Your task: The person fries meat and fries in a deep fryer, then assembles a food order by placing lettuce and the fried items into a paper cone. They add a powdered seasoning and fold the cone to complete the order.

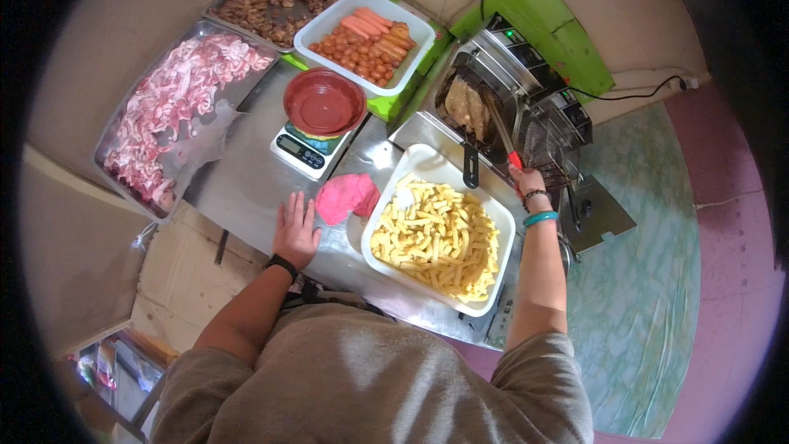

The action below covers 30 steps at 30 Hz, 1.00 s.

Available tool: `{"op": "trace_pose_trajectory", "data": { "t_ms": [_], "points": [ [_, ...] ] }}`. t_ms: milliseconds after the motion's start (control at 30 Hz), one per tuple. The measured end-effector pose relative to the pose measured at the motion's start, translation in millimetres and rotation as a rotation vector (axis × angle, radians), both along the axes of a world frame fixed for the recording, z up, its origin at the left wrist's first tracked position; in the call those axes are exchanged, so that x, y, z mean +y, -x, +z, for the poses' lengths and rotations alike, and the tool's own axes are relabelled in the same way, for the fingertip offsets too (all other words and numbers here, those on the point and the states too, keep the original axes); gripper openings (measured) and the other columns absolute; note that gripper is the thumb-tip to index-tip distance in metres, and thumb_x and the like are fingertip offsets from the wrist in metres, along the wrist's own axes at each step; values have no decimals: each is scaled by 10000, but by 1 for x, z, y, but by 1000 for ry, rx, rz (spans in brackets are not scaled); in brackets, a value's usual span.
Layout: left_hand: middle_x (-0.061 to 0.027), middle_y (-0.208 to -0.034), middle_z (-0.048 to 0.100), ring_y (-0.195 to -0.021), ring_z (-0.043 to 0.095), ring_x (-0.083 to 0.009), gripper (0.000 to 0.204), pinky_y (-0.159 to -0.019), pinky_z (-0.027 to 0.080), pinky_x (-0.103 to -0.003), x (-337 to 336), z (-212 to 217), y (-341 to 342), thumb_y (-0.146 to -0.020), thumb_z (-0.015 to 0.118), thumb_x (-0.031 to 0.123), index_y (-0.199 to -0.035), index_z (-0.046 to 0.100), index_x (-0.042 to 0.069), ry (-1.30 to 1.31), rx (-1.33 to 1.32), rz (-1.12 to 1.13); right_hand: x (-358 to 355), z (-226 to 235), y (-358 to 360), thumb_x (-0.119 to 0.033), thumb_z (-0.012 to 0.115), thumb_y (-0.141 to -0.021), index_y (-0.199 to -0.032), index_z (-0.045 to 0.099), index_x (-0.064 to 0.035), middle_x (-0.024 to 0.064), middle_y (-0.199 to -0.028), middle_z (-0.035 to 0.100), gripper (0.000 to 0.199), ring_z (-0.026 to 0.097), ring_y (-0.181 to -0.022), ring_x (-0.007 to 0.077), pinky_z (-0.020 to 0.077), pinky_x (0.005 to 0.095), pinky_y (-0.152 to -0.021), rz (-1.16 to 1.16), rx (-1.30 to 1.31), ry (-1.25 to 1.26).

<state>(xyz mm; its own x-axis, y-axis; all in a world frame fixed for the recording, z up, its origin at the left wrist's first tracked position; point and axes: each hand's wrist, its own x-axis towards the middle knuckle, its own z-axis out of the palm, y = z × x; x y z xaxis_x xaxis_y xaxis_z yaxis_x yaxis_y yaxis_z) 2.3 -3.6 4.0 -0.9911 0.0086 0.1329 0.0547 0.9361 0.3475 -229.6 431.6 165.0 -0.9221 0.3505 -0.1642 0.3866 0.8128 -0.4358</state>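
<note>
My left hand (297,232) lies flat on the steel table (246,189), fingers spread, just left of a crumpled pink cloth (343,197). Closed round a red handle, my right hand (530,182) holds tongs (498,122) over the deep fryer (423,125). The tongs' far end reaches in beside a brown fried piece (467,107) in a fryer basket with a black handle (470,166). Whether the tips grip the piece, I cannot tell. Between my arms stands a white tub (505,226) of pale yellow fries (436,238).
A red bowl (325,103) rests on a white scale (302,150). Behind it stands a white tub (423,33) of sausages. Steel trays of raw sliced meat (168,103) and browned meat (279,8) lie at the left. A second fryer basket (538,148) and a green marbled surface (637,279) are at the right.
</note>
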Motion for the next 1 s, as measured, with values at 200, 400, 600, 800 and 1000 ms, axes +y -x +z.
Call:
{"op": "trace_pose_trajectory", "data": {
  "t_ms": [200, 400, 600, 800, 1000],
  "points": [
    [-202, -1353, 253, -1280, 188, -322, 611, -1032, 160, -480, -1, 2, -3, -766, 545, 277, -1275, 340, 8, -11, -6, 1, -32, -40, -19, -500, 569, -724, -852, 619, 14, 228, -831, 605, 532, 595, -813, 344, 467, 412, -708, 114, 100, -457],
    [-207, -1344, 257, -1275, 199, -330, 608, -1030, 162, -485, 2, 3, 1, -765, 547, 268, -1275, 336, 13, -26, 15, -21, -40, -37, -21, -445, 543, -745, -905, 604, 13, 234, -945, 590, 489, 560, -927, 366, 448, 426, -804, 24, 33, -424],
    [-216, -1346, 239, -1261, 213, -361, 612, -1020, 171, -502, 2, 1, 1, -750, 557, 238, -1265, 334, -5, -30, 16, -30, -55, -32, -27, -378, 562, -744, -967, 585, -8, 218, -973, 592, 432, 568, -942, 335, 457, 405, -814, -62, 18, -393],
    [-211, -1349, 248, -1271, 212, -335, 611, -1027, 164, -490, 3, 1, 1, -756, 552, 255, -1268, 334, 1, 7, 33, -24, -54, -35, -22, -301, 536, -767, -988, 573, -25, 207, -1016, 583, 356, 561, -970, 323, 447, 403, -830, -145, -10, -362],
    [-217, -1355, 235, -1267, 217, -348, 615, -1024, 174, -489, 5, 2, 0, -750, 556, 245, -1266, 330, -4, 1, 27, -29, -57, -31, -26, -305, 534, -767, -1007, 571, -31, 212, -1024, 578, 366, 553, -984, 328, 440, 405, -841, -138, -11, -335]
  ]
}}
